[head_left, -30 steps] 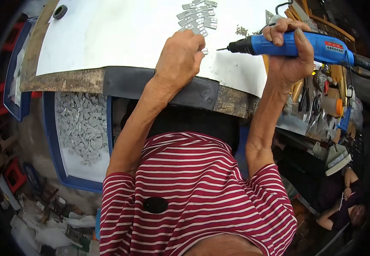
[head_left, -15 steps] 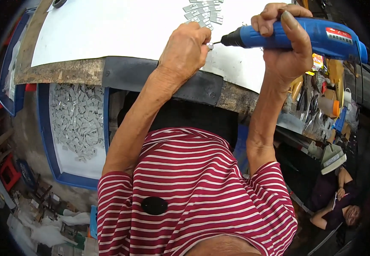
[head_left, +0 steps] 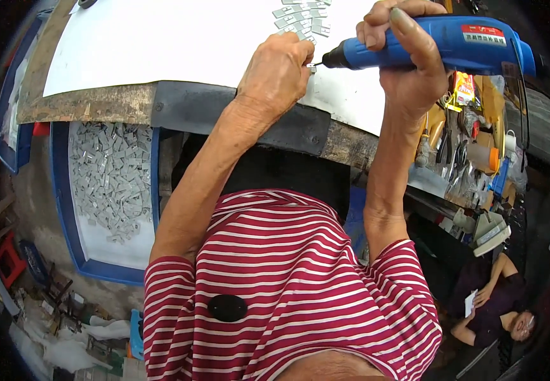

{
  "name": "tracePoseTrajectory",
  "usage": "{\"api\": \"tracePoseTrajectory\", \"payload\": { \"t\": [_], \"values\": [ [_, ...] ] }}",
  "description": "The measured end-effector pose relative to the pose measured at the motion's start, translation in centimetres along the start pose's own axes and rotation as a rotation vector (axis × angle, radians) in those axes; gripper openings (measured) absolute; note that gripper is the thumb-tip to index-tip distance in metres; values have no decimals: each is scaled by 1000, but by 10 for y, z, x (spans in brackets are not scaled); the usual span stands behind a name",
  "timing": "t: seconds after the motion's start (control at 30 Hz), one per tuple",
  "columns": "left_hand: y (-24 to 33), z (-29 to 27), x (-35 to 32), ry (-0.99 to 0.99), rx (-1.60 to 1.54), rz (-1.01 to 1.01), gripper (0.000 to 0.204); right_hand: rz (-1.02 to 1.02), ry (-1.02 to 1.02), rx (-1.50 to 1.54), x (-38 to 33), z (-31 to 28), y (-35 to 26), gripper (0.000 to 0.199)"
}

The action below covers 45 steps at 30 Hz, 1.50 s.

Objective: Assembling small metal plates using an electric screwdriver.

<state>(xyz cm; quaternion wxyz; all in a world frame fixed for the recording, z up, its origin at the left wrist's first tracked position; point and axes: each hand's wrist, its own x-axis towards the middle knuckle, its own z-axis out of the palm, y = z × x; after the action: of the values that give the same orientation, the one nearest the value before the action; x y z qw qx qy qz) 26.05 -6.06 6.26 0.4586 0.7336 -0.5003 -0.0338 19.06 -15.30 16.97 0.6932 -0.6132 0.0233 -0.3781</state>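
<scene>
The person wears a short-sleeved shirt (head_left: pixel 287 292) in dark red with thin white horizontal stripes — the sleeves end above the elbows, leaving both forearms bare. A small black oval clip or button (head_left: pixel 227 308) sits on the chest of the shirt. The left hand (head_left: pixel 278 73) and right hand (head_left: pixel 408 70) are bare — no gloves, rings or watch show.

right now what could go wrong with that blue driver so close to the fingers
1. The blue power screwdriver has its tip right at the small metal piece pinched by the left hand; a slip could jab the fingertips.
2. The work sits near the white bench edge, so the piece could drop.
</scene>
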Motion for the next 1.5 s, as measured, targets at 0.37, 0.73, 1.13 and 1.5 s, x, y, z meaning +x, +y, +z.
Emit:
{"api": "tracePoseTrajectory", "payload": {
  "t": [0.37,0.73,1.13,1.5],
  "values": [
    [1,1,0,-14,29,1,12,-19,-16,-32,2,-1,3,18],
    [1,-1,0,-11,11,4,11,-5,-2,-37,4,-3,6,20],
    [5,1,4,-22,42,3,14,-146,-185,-574,16,-26,26,20],
    [1,-2,0,13,-69,-61,12,111,-27,-275,4,12,10,26]
  ]
}}
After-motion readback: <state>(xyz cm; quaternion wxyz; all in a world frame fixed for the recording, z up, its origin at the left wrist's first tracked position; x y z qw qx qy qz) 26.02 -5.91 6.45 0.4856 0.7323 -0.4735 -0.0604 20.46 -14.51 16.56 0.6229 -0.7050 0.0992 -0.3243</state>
